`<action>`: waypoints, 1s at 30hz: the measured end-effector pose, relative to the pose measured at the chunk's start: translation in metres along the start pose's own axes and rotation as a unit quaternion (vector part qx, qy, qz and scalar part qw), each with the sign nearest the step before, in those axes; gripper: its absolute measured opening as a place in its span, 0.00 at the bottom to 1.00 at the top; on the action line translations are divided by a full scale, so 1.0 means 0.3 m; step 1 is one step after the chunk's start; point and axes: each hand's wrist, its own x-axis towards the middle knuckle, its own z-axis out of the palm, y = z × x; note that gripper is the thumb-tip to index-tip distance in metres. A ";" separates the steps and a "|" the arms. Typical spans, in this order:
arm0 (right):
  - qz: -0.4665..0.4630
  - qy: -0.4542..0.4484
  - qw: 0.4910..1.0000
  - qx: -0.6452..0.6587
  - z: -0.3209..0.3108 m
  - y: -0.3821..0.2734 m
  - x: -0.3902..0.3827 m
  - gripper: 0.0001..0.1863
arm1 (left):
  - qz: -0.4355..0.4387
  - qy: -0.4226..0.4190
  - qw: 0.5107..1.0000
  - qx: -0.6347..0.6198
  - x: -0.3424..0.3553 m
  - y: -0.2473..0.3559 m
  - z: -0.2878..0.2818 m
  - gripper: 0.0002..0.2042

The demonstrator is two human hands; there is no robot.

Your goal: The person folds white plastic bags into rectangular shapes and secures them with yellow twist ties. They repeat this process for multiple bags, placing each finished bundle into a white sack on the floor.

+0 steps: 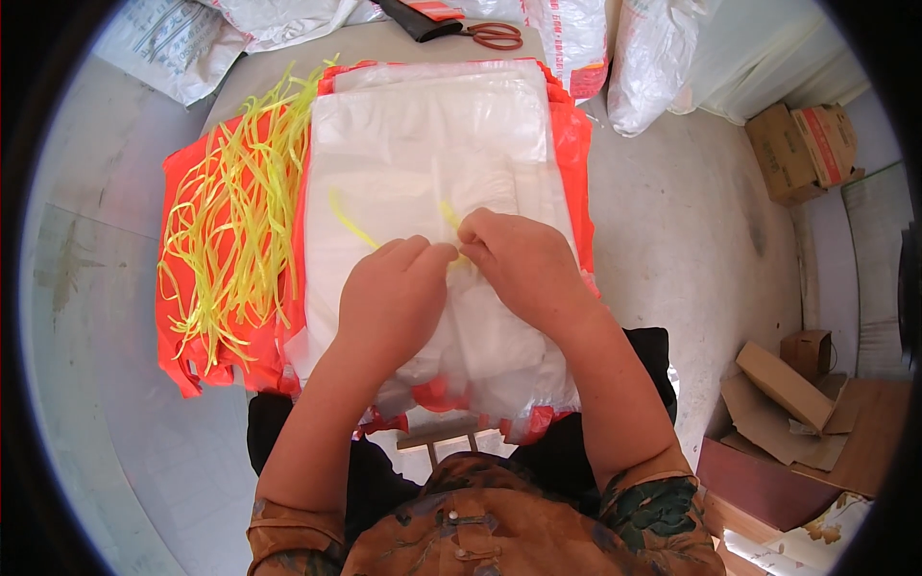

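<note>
Both my hands meet over a stack of whitish translucent plastic bags (423,115). My left hand (399,293) is closed, thumb and fingers pinching a yellow plastic strip (351,221) whose loose end curves out to the left. Close beside it, my right hand (523,264) pinches the same strip or its other end; a short yellow piece shows just above the fingertips. The strip's middle is hidden by my fingers, and it lies around or on a gathered bundle of bags. Left of the stack, a heap of yellow strips (254,211) covers red plastic bags (182,336).
Scissors with brown-red handles (495,36) lie at the table's far edge beside a black item (418,19). White sacks (653,62) stand behind. Cardboard boxes (792,154) are at the far right, and an opened carton (783,394) sits at the near right.
</note>
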 end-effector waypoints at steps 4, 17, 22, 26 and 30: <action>-0.068 0.036 0.996 0.034 0.015 0.014 -0.009 0.06 | -0.002 0.052 0.998 -0.029 0.008 0.001 -0.011 0.09; -0.080 0.050 0.995 0.030 0.040 0.008 -0.015 0.06 | 0.036 0.154 0.979 -0.125 -0.021 0.019 0.024 0.16; -0.083 0.016 0.996 0.028 0.034 0.016 -0.018 0.06 | 0.007 0.103 0.984 -0.143 -0.002 0.020 0.030 0.16; -0.087 -0.016 0.996 0.024 0.013 0.010 -0.019 0.05 | 0.006 0.085 0.984 -0.155 0.002 0.020 0.024 0.19; -0.110 -0.020 0.993 0.031 0.016 0.017 -0.020 0.06 | 0.015 0.067 0.987 -0.146 0.001 0.014 0.022 0.26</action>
